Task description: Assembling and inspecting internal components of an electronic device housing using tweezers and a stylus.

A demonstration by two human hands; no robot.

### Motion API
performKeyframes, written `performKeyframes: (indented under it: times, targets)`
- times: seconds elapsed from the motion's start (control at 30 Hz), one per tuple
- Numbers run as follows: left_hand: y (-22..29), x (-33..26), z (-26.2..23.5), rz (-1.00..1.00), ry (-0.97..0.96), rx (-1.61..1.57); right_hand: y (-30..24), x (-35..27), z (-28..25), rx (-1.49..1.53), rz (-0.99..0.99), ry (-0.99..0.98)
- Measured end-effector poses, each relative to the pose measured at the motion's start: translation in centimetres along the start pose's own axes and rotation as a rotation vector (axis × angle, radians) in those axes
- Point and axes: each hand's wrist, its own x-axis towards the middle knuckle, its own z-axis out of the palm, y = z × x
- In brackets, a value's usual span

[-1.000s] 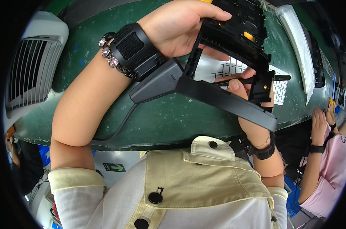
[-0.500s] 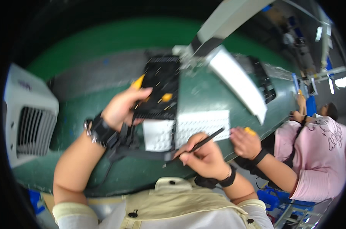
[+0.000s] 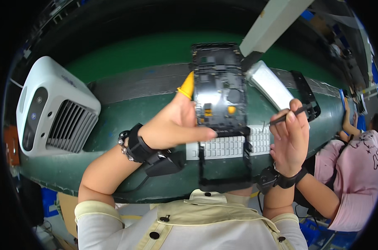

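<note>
My left hand (image 3: 168,127) grips the left edge of a black electronic device housing (image 3: 220,93), thumb across its front and a yellow finger cot on one finger. Flat parts and small orange patches show inside the housing; its lower end is an open rectangular frame. To the right, my right hand (image 3: 291,141) pinches dark, slim tweezers (image 3: 280,119), their tips pointing left, apart from the housing. Under the housing lies a white sheet (image 3: 259,141) with a grid of small pieces, partly hidden by it.
A white box-shaped appliance with a vent grille (image 3: 68,125) stands at left. A long white piece (image 3: 272,85) and a black shell (image 3: 305,96) lie at right, near a pale post (image 3: 272,27). A co-worker in a pink shirt (image 3: 364,166) sits close on the right.
The housing has moved right and turned its inner side into clearer view. My right hand with the tweezers has risen and moved right. The whole view has shifted.
</note>
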Motion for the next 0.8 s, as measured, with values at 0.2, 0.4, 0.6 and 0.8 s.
performKeyframes:
  times: [0.2, 0.4, 0.6, 0.8]
  targets:
    - [0.6, -1.6, 2.0, -0.099, 0.064, 0.056, 3.3, 0.8, 2.0, 0.091, 0.032, -0.008]
    - [0.4, -1.6, 2.6, -0.142, 0.068, 0.136, 4.0, -0.6, 2.7, -0.08, -0.062, 0.013]
    - [0.0, -1.5, 2.6, -0.107, 0.095, 0.15, 4.2, -0.7, 2.9, -0.109, -0.064, -0.048]
    - [-0.3, -1.5, 2.6, -0.092, 0.123, 0.159, 4.4, -0.7, 3.4, -0.099, -0.065, -0.003]
